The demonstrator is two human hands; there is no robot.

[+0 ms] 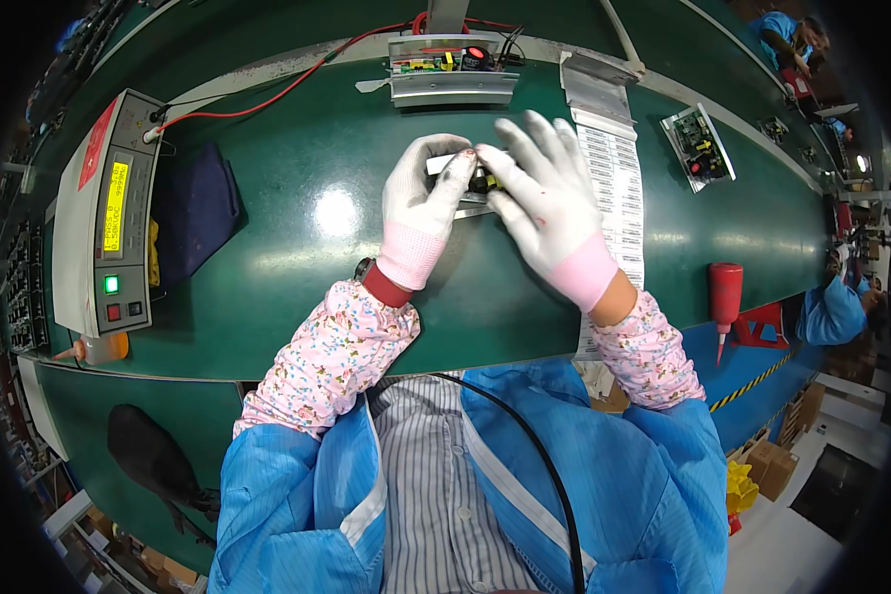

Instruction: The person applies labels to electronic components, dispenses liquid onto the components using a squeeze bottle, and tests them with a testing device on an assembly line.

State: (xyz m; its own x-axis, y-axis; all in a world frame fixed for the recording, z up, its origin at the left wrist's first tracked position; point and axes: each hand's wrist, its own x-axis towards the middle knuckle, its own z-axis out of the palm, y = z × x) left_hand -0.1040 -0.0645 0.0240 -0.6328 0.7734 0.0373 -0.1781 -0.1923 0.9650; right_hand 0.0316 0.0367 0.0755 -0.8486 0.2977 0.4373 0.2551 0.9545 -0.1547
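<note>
Far left: pale tester box point(81, 223) on the green bench point(297, 218), yellow screen point(116, 206) lit, green button point(111, 284) glowing below it. Bottle with orange contents point(107, 347) just beside its near end. Dark blue cloth point(196, 213) lies rumpled right of the box. Red wire point(267, 99) runs from the box's far end, curving along the back of the bench.

Centre: left hand point(421, 188), white glove with pink cuff, grasping a small circuit board point(482, 184), thumb on top. Board sits between the two hands, over the bench, mostly covered by gloves; a yellow part, a dark part and a metal edge show. Beyond the hands, at the back, a metal tray point(452, 91) with electronic parts in it.

Right hand point(546, 198), same kind of glove, over the board's right side; index tip meets the left thumb, other fingers spread. Cannot tell whether it pinches anything.

Right: long label sheet point(619, 203) flat on the bench, partly under the right hand. Another circuit board point(699, 148) farther right, well apart. Red squeeze bottle point(725, 289), nozzle toward the wearer; red stand point(761, 326) just beside. Co-worker in blue point(830, 317) at the far right.
</note>
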